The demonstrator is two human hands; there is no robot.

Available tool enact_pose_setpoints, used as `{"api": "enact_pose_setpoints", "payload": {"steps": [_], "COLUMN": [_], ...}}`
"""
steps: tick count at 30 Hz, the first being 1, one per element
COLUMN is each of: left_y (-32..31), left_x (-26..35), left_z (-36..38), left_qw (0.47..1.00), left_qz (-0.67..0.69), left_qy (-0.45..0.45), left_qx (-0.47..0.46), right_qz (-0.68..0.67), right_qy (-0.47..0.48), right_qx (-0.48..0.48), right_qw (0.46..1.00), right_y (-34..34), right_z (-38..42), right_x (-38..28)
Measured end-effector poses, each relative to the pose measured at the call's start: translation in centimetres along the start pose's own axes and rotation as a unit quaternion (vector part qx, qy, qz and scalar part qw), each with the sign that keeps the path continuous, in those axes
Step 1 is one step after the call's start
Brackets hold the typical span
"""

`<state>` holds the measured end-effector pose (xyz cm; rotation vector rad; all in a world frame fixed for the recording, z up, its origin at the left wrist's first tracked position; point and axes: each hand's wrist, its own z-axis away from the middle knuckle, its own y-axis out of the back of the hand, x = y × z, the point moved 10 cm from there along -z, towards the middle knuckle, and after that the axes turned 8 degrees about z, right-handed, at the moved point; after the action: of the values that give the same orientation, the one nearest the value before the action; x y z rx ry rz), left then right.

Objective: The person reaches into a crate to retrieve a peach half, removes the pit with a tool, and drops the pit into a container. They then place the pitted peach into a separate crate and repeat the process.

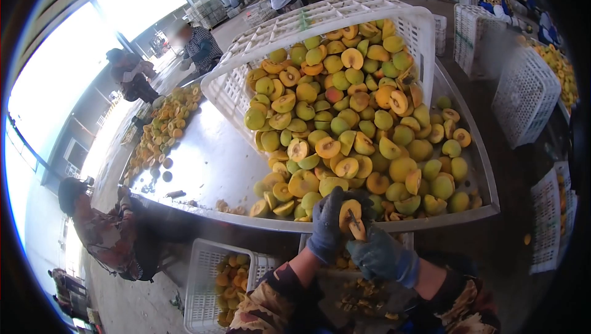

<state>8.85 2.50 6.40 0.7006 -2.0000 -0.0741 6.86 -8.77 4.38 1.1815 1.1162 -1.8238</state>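
Observation:
My left hand [327, 224], in a blue-grey knit glove, is closed around a peach half [347, 212] with its cut orange face turned to the right. The gloved right hand [380, 254] is closed just below and beside the fruit. A small dark metal tool [355, 222] lies across the cut face, and its handle end is hidden in my right fingers. Directly beyond both hands, a large heap of halved peaches [345, 131] spills from a tipped white plastic crate [425, 32] onto the metal table [209, 143].
Below the table's near edge, a white crate [200, 272] holds peach pieces. Dark scraps [363, 297] lie beneath my hands. More halves [166, 118] cover the table's far left. A person [111, 235] sits at left; others work farther back. White crates [528, 97] stand at right.

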Motion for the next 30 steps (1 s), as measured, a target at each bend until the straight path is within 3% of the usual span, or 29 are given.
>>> {"api": "enact_pose_setpoints", "payload": {"steps": [3,6,9,11,13,15,18,21,24,27,29,30], "left_y": [0.4,-0.3,-0.4,-0.1,0.1,0.4,-0.2,0.0,0.4,0.6,-0.2,-0.4], "left_x": [2.6,0.2,4.5,5.7,6.9,8.0,5.2,6.4,6.0,6.6,3.3,2.4], "left_z": [-1.2,-0.2,-1.3,-1.4,-1.8,-2.0,-1.6,-1.7,-1.5,-1.8,-1.3,-1.0], "left_qw": [0.999,0.982,0.968,0.98,0.982,0.98,0.968,0.981,0.98,0.987,0.961,0.958], "left_qz": [0.048,0.188,0.238,0.157,0.116,0.117,0.166,0.075,0.151,0.102,0.245,0.253], "left_qy": [0.015,0.022,-0.034,-0.09,-0.125,-0.135,-0.096,-0.114,-0.078,-0.047,0.058,0.065], "left_qx": [0.02,-0.014,-0.071,-0.078,-0.084,-0.091,-0.163,-0.136,-0.1,-0.113,-0.112,-0.116], "right_qz": [0.095,0.068,0.156,0.207,0.149,-0.02,-0.143,-0.067,-0.165,0.036,0.152,0.188], "right_qy": [0.001,-0.066,0.037,0.108,0.064,-0.101,-0.094,-0.018,-0.106,-0.11,-0.087,-0.05], "right_qx": [0.06,0.06,0.092,0.05,0.008,-0.006,-0.128,-0.06,-0.056,-0.057,-0.02,0.004], "right_qw": [0.994,0.994,0.983,0.971,0.987,0.995,0.977,0.996,0.979,0.992,0.984,0.981], "right_y": [0.3,0.2,0.4,0.0,-0.1,-0.7,-2.6,-2.4,-2.2,-0.3,0.5,0.8], "right_z": [0.4,0.6,0.4,0.2,0.2,1.1,1.4,1.0,1.3,1.2,0.8,0.7], "right_x": [-1.2,-0.5,-1.1,-1.3,-0.5,0.3,0.2,-0.9,0.1,0.2,-0.1,-0.6]}}
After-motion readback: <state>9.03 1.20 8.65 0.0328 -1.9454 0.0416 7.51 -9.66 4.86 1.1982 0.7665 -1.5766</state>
